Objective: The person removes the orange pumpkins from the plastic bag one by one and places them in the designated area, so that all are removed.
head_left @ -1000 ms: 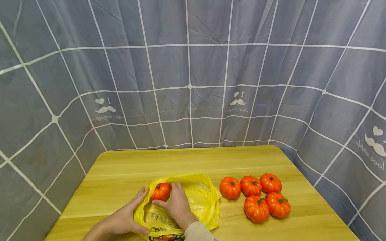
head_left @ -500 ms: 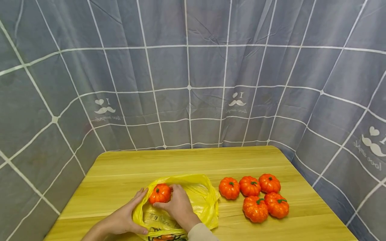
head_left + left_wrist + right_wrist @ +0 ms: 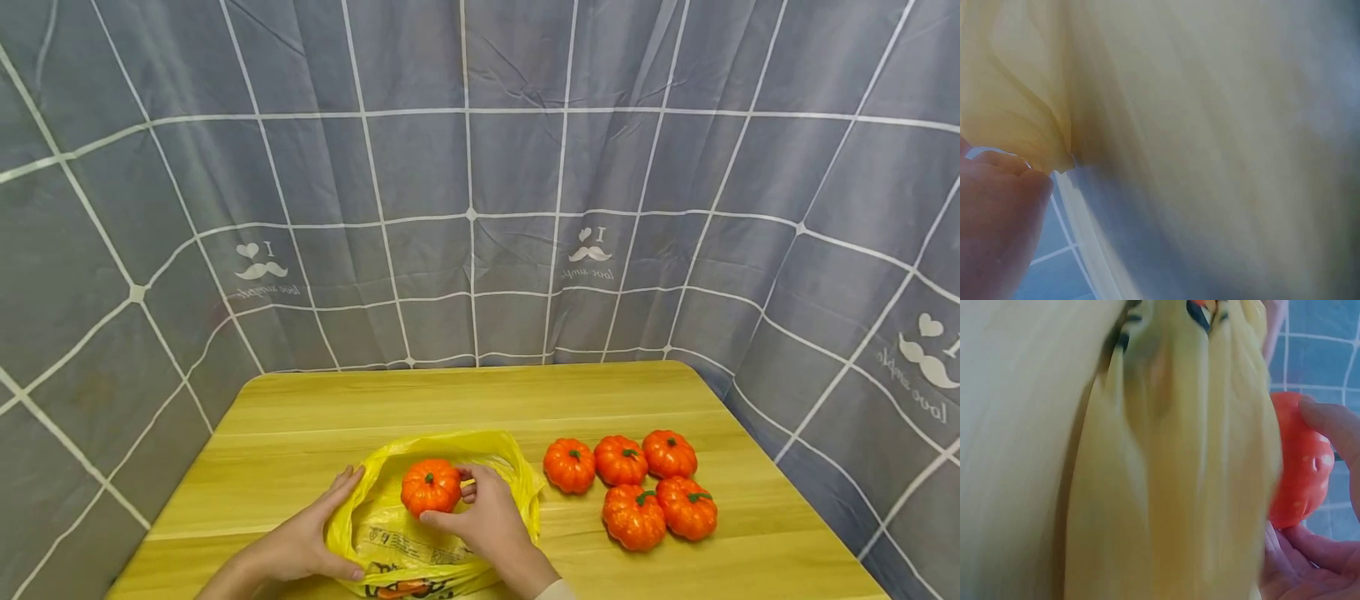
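My right hand (image 3: pixel 491 517) holds a small orange toy pumpkin (image 3: pixel 431 487) with a green stem, thumb at the front and fingers round its right side. In the head view the pumpkin overlaps the mouth of a yellow plastic bag (image 3: pixel 517 467); the right wrist view shows the pumpkin (image 3: pixel 1297 462) just past the bag's rim. My left hand (image 3: pixel 303 533) grips the bag's left side, thumb near the front and fingers at the back, keeping the mouth wide. In the left wrist view, part of the left hand (image 3: pixel 1000 219) lies against the bag (image 3: pixel 1022 81).
Several more orange pumpkins (image 3: pixel 633 517) sit in a cluster on the wooden table (image 3: pixel 315 408), right of the bag. A grey curtain (image 3: pixel 517 167) with white grid lines surrounds the table at the back and sides.
My right hand has moved right with the pumpkin, from the bag's left inner side toward the middle of its mouth. The left hand and the other pumpkins have stayed put.
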`<state>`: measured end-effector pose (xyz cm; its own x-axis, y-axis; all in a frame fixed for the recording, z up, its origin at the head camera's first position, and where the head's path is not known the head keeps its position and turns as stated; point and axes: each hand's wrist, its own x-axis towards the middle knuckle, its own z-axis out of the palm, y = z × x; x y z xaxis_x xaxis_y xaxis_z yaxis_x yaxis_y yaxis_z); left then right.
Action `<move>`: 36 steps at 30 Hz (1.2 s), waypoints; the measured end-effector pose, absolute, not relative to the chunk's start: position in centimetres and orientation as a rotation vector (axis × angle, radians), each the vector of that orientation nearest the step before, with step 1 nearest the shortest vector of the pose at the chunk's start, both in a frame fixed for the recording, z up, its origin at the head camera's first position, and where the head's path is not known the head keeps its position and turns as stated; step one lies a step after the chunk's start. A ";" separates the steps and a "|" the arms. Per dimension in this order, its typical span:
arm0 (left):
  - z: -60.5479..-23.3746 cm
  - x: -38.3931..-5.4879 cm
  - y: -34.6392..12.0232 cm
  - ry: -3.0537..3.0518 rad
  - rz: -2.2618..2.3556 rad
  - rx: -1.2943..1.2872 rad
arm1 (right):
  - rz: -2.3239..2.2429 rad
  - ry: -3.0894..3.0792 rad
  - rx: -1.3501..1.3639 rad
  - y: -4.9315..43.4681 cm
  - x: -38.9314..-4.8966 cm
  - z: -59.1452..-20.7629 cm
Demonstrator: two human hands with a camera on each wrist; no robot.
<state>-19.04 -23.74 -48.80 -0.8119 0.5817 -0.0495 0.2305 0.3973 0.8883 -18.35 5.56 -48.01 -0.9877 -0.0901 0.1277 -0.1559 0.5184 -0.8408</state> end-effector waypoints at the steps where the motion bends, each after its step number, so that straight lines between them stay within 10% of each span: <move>1: -48.8 -19.0 -23.8 2.303 1.382 0.703 | 1.495 -2.674 0.209 6.2 -18.2 -47.9; 36: -49.1 -19.0 -23.7 2.334 1.331 0.640 | 0.977 -2.734 -0.228 19.8 -13.7 -48.1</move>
<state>-18.99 -23.71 -49.07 -0.8253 0.5562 -0.0973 0.1996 0.4486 0.8711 -13.69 19.77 -48.13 -0.9616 0.2217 0.1619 0.0688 0.7657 -0.6395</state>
